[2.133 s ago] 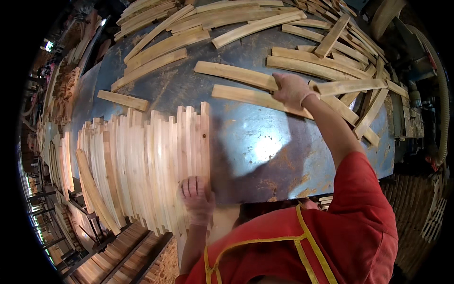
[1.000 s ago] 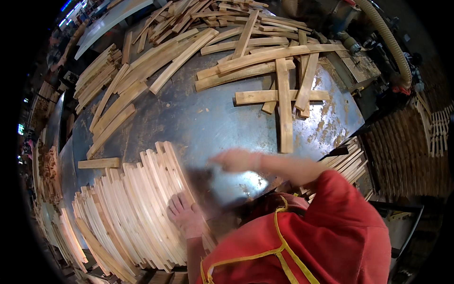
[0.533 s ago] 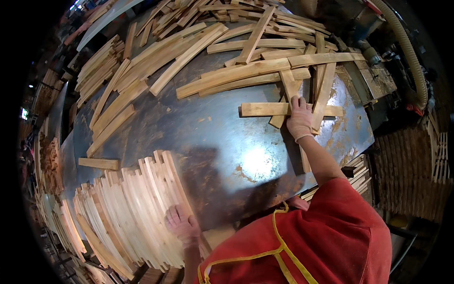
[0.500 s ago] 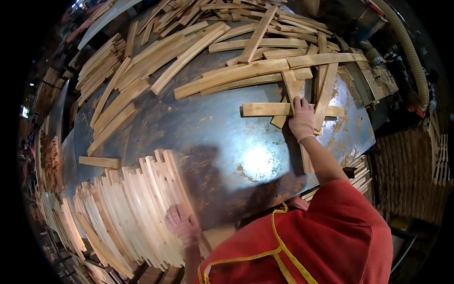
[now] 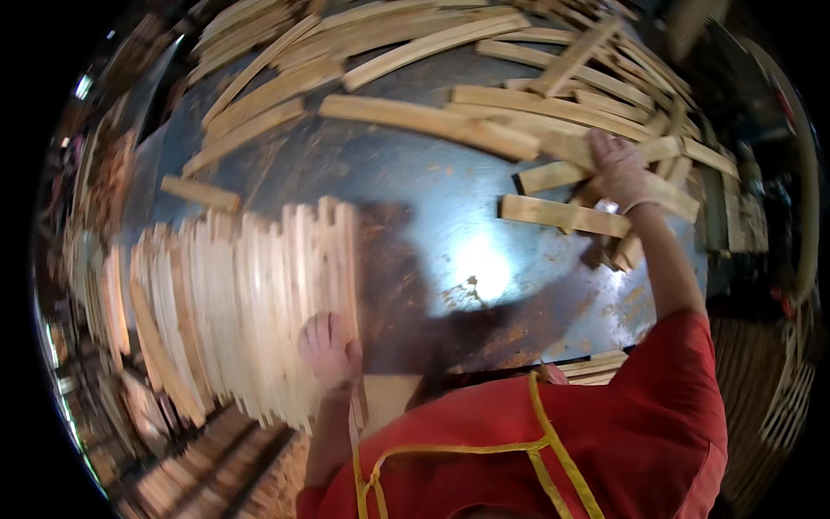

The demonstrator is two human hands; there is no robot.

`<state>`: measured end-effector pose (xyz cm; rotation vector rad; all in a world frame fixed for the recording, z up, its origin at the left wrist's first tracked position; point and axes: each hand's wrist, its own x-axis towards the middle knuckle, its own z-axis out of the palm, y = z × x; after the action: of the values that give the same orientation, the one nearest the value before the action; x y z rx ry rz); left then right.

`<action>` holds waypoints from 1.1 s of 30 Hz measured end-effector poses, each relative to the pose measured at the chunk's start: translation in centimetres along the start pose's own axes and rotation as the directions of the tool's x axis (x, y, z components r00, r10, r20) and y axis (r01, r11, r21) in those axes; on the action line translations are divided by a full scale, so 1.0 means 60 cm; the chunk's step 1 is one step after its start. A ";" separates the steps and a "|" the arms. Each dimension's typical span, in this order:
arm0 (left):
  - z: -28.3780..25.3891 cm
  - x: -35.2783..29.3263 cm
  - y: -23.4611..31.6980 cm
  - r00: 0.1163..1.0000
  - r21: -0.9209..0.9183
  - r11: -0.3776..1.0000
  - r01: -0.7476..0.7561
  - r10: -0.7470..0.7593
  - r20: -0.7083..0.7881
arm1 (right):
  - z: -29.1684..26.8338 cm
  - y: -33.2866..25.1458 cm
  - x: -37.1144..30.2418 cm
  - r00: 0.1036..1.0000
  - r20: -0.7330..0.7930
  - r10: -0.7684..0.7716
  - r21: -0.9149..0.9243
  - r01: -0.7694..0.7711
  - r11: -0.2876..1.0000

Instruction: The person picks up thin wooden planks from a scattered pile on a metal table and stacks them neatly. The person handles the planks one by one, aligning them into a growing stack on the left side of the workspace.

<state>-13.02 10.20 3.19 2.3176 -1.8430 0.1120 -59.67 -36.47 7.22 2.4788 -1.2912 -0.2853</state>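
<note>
My left hand (image 5: 330, 348) lies with its fingers apart on a tightly packed row of pale wooden strips (image 5: 251, 294) at the near left. Its thumb sticks out past the row's right edge. My right hand (image 5: 621, 170) reaches across the table to loose, crossing wooden strips on the right. Its fingers bend over a strip (image 5: 566, 149) that is smeared by motion; the thumb is hidden. Just nearer lie a short strip with a dark end (image 5: 549, 177) and another flat strip (image 5: 562, 214). A longer strip (image 5: 424, 121) runs to the left of that hand.
The blue-grey metal table (image 5: 415, 233) bears wood dust and a bright glare. Heaped strips (image 5: 596, 60) cover its far right, with more curved strips (image 5: 285, 91) at the far left. One short piece (image 5: 201, 192) lies behind the row. Machinery and a ribbed hose (image 5: 806, 216) stand at the right.
The view has turned and shifted. My right hand has moved farther away over the crossing strips, and several of these have changed place. My left hand stays on the packed row.
</note>
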 end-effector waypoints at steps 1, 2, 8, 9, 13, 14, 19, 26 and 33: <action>-0.001 0.001 -0.005 1.000 -0.001 1.000 -0.009 0.009 -0.015 | -0.012 0.011 0.029 0.995 0.072 0.064 0.074 -0.069 0.995; -0.003 0.002 -0.007 1.000 -0.015 1.000 0.008 -0.009 -0.006 | -0.005 0.005 0.044 0.989 0.119 0.090 0.077 -0.099 0.992; 0.007 -0.011 -0.022 0.998 -0.055 0.998 0.038 -0.041 -0.055 | -0.107 -0.092 0.020 0.934 0.268 -0.235 0.465 0.088 0.881; 0.001 -0.021 -0.020 0.997 -0.062 0.995 0.080 -0.080 0.006 | -0.202 -0.158 -0.021 0.948 0.260 -0.183 0.563 0.005 0.826; 0.019 -0.046 -0.020 0.994 0.046 0.993 0.105 -0.105 -0.019 | -0.124 -0.161 -0.151 0.661 0.504 -0.555 0.836 -0.534 0.123; 0.003 -0.037 -0.020 0.987 0.011 0.992 0.122 -0.123 0.105 | -0.094 -0.164 -0.196 0.555 0.491 -0.672 0.676 -0.729 -0.108; -0.057 -0.038 0.020 0.941 -0.204 0.963 0.179 -0.107 0.322 | -0.214 -0.353 -0.285 0.570 0.411 -0.711 0.498 -0.794 -0.349; -0.251 -0.093 0.028 0.775 -0.730 0.272 0.627 -0.127 0.619 | -0.365 -0.712 -0.185 0.944 0.047 -0.327 0.714 -0.261 -0.650; -0.230 -0.158 -0.208 0.900 -0.929 0.302 0.212 -0.431 0.064 | -0.440 -0.857 -0.091 0.981 0.006 -0.192 0.756 -0.131 -0.641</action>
<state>-2.33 24.54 13.99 1.6292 -0.8248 -0.5973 -15.37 0.72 12.30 3.9109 -1.9680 2.1521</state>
